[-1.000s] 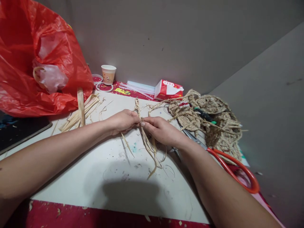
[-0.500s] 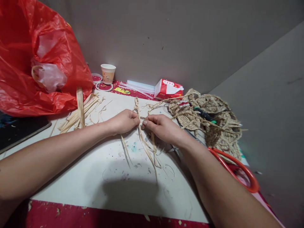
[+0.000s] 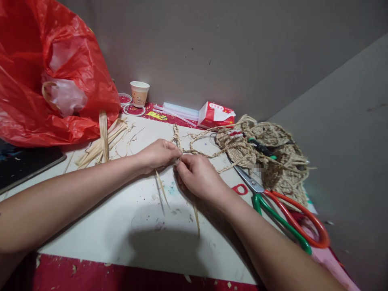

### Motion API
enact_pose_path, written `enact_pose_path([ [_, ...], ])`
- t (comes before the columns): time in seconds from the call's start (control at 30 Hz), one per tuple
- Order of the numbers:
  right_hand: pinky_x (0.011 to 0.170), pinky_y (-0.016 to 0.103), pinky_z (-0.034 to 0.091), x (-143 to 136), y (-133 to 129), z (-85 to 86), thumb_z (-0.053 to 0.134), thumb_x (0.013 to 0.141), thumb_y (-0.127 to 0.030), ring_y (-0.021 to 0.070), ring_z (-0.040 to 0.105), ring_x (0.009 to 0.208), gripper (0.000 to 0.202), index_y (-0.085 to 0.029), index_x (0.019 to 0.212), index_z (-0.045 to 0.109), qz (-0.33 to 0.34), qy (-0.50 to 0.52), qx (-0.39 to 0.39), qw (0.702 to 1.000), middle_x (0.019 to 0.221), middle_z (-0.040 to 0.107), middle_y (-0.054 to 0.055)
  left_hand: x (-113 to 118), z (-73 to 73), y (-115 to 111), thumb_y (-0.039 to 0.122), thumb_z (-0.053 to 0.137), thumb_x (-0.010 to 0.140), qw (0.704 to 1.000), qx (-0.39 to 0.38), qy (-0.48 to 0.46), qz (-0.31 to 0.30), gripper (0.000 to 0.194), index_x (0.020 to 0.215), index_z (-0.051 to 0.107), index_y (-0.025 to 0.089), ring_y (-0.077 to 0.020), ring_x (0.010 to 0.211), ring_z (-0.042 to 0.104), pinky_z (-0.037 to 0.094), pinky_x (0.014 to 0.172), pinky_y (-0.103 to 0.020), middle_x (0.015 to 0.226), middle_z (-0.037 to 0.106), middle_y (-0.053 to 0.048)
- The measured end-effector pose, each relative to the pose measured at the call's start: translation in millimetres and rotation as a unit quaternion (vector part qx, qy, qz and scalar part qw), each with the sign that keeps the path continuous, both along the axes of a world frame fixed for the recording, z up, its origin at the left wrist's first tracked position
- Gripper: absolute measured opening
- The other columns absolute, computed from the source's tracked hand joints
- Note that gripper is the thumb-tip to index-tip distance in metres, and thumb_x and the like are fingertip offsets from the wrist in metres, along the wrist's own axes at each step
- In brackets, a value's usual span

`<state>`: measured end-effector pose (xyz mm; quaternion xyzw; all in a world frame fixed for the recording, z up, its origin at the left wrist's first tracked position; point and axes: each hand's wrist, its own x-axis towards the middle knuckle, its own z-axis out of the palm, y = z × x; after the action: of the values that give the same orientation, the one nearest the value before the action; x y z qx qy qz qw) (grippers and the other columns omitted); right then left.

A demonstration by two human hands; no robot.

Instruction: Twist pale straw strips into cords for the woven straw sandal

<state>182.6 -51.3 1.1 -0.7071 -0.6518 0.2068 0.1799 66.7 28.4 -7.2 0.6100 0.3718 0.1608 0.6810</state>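
A braid of dry, straw-coloured plant fibre (image 3: 176, 135) lies on the white board, its far end showing just beyond my fingers. My left hand (image 3: 161, 155) is closed in a pinch on the braid's near part. Close against it, my right hand (image 3: 198, 173) has thumb and fingers pressed together on the strands; the exact grip is hidden. One loose fibre end (image 3: 162, 188) pokes out under my left hand, and another strand tip (image 3: 197, 220) hangs out below my right. A long thin braided cord (image 3: 209, 154) runs behind my right hand.
Large scissors (image 3: 257, 188) with red and green handles lie beside my right forearm, near a red ring-pull piece (image 3: 240, 189). Heaped braided cord (image 3: 281, 161) fills the right. Dry husk strips (image 3: 104, 137), a red bag (image 3: 91, 81), a paper cup (image 3: 140, 95) and a tissue pack (image 3: 216, 115) stand around.
My right hand has shifted left and a little nearer, over the strands, so fewer loose ends show. The scissors and red piece have come out from behind my right forearm.
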Motion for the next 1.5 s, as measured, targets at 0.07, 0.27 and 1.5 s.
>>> enact_pose_path([
  [0.07,0.055,0.026,0.032,-5,-3,0.5,0.041,0.085,-0.02,0.0162,0.055,0.057,0.027,-0.017,0.066,0.058,-0.003,-0.076,0.021,0.997,0.065,0.066,0.008,0,2.3,-1,0.018,0.052,0.079,0.999,-0.032,-0.022,0.001,0.027,0.053,0.045,0.016,-0.0037,0.032,0.021,0.011,0.036,-0.023,0.037,0.029,0.008],
  [0.27,0.051,0.027,0.024,-13,-23,18.5,0.044,0.086,-0.023,0.0127,0.043,0.051,0.024,-0.018,0.065,0.055,0.165,-0.107,-0.048,0.979,0.06,0.059,0.004,-2,2.7,0,0.014,0.054,0.076,1.0,-0.018,-0.013,0.009,0.019,0.057,0.053,0.014,-0.0038,0.031,0.022,0.011,0.035,-0.022,0.034,0.032,0.008],
  [1.5,0.033,0.02,0.009,13,13,-10.4,0.053,0.077,-0.024,0.004,0.017,0.03,0.03,-0.019,0.049,0.043,-0.138,0.491,-0.103,0.854,0.034,0.029,-0.009,-9,23.9,-11,0.024,0.04,0.082,0.857,0.432,0.247,-0.132,0.025,0.074,0.062,0.016,-0.016,0.061,0.052,0.032,0.056,-0.025,0.068,0.061,-0.005],
])
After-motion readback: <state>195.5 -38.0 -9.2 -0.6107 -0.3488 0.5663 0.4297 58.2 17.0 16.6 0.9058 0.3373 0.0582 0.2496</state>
